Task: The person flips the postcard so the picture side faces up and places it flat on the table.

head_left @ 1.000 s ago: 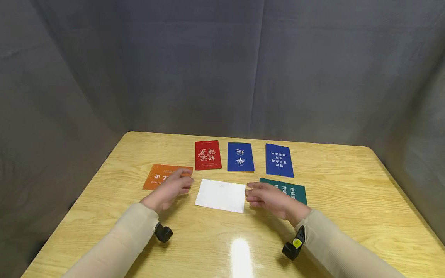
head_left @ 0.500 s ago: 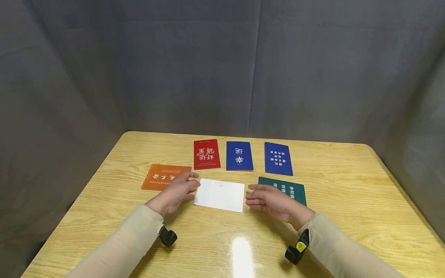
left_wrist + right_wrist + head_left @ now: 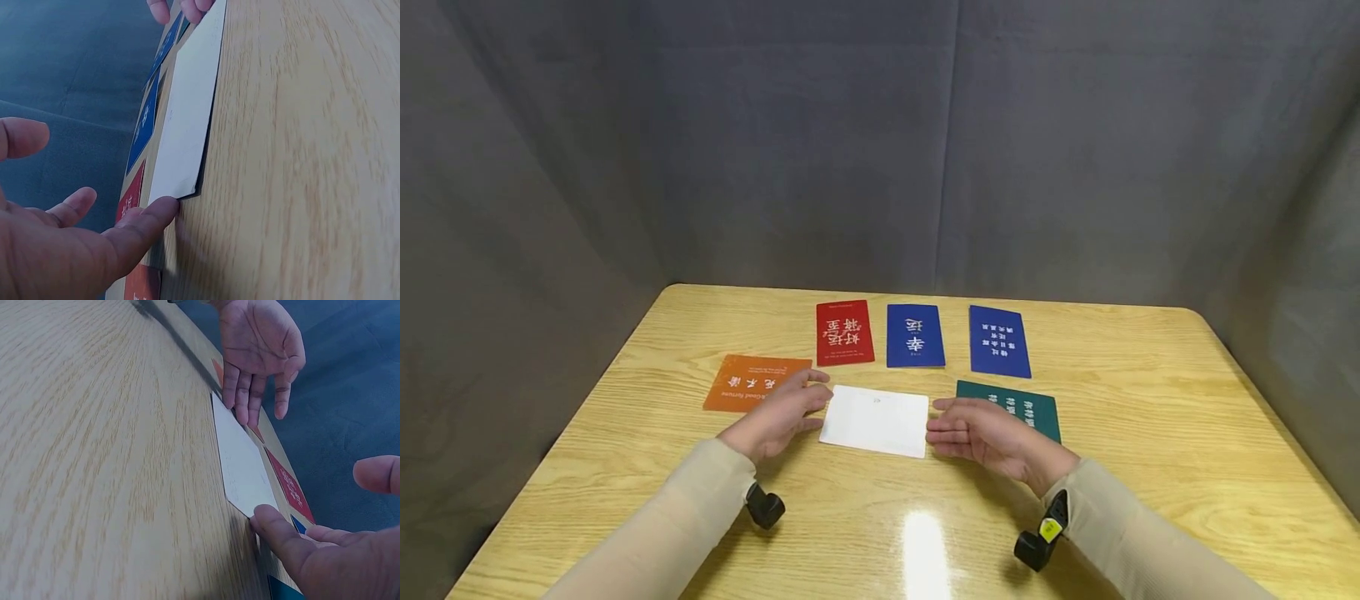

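A white card (image 3: 874,422), bare but for a small faint mark near its far edge, lies flat on the table between both hands. My left hand (image 3: 777,418) is at its left end, fingers extended; in the left wrist view a fingertip (image 3: 164,206) meets the card's edge. At the opposite end is my right hand (image 3: 988,437), its fingers straight and close together. One right fingertip (image 3: 265,515) touches the card's edge in the right wrist view. Neither hand grips anything. An orange card (image 3: 748,383) is partly covered by the left hand, a green card (image 3: 1037,412) by the right.
Behind the white card stand out a red card (image 3: 846,333), a blue card (image 3: 915,336) and another blue card (image 3: 1000,342), side by side on the wooden table (image 3: 1135,417). Grey cloth (image 3: 850,150) hangs beyond the table's far edge.
My left hand has shifted rightward to the white card's left edge. The right hand drew back slightly, then came in against the right edge. All the cards stay in place.
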The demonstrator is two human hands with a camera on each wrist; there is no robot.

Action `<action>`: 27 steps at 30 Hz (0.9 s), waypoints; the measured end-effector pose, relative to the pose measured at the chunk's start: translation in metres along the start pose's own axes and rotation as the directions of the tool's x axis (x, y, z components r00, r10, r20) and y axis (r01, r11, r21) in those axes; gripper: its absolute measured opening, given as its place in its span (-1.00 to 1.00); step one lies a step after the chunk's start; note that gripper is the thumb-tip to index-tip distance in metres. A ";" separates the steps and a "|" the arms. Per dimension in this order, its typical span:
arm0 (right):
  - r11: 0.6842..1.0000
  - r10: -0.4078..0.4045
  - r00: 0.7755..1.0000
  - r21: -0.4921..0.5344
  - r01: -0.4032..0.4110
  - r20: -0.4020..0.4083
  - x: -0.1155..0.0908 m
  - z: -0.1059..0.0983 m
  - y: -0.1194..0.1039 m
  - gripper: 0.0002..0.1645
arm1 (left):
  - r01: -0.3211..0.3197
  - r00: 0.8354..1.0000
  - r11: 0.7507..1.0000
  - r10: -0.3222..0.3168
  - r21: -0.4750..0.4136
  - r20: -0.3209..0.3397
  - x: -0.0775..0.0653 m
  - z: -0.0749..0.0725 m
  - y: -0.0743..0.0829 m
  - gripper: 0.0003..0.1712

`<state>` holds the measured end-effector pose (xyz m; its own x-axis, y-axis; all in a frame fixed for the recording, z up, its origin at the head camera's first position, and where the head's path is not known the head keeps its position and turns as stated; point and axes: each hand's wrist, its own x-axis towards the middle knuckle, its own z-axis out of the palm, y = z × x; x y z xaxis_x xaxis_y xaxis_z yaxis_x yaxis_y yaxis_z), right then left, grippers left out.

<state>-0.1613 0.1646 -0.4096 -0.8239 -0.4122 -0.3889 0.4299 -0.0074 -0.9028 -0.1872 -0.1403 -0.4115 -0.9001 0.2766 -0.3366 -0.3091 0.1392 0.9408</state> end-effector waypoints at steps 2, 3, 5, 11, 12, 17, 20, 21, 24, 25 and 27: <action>1.000 -0.005 1.000 0.011 0.005 0.009 0.001 0.000 0.000 -0.38 | 0.002 1.000 1.000 -0.002 -0.009 -0.002 0.001 0.000 0.000 -0.41; 1.000 -0.006 1.000 0.016 0.005 0.011 0.001 0.000 0.000 -0.38 | 0.002 1.000 1.000 -0.002 -0.012 -0.006 0.001 0.000 0.000 -0.41; 1.000 -0.008 1.000 0.019 0.008 0.016 0.001 0.000 0.001 -0.38 | 0.000 1.000 1.000 0.000 -0.018 -0.010 0.002 0.000 -0.001 -0.40; 0.999 -0.007 1.000 0.054 0.006 0.023 0.002 0.000 0.002 -0.41 | -0.003 0.999 0.998 0.000 -0.068 -0.046 0.004 -0.001 -0.006 -0.37; 0.998 -0.005 1.000 0.067 0.003 0.024 0.002 0.000 0.003 -0.42 | -0.005 0.999 0.997 0.002 -0.075 -0.050 0.004 -0.001 -0.006 -0.36; 0.984 0.012 1.000 0.176 -0.014 0.018 0.004 0.001 0.006 -0.51 | -0.012 0.999 0.995 0.007 -0.094 -0.054 0.003 -0.003 -0.009 -0.35; 0.981 0.014 1.000 0.194 -0.015 0.005 0.006 0.003 0.006 -0.54 | -0.006 0.998 0.994 -0.001 -0.106 -0.065 0.002 -0.005 -0.009 -0.36; 0.983 0.017 1.000 0.184 -0.017 -0.002 0.006 0.003 0.007 -0.54 | -0.004 0.998 0.994 -0.004 -0.107 -0.068 0.002 -0.005 -0.010 -0.36; 0.991 0.029 0.999 0.131 -0.025 -0.025 0.009 0.004 0.006 -0.51 | -0.002 0.998 0.995 -0.005 -0.099 -0.069 0.001 -0.007 -0.009 -0.36; 0.993 0.028 0.999 0.115 -0.024 -0.032 0.009 0.004 0.006 -0.50 | -0.002 0.998 0.995 -0.005 -0.098 -0.068 0.001 -0.008 -0.010 -0.36; 0.996 0.019 0.999 0.090 -0.016 -0.036 0.011 0.004 0.006 -0.48 | -0.003 0.998 0.995 -0.004 -0.100 -0.067 0.001 -0.009 -0.010 -0.37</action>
<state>-0.1660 0.1562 -0.4181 -0.8282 -0.3791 -0.4128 0.4746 -0.0826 -0.8763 -0.1880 -0.1501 -0.4207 -0.9175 0.2114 -0.3368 -0.3356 0.0427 0.9410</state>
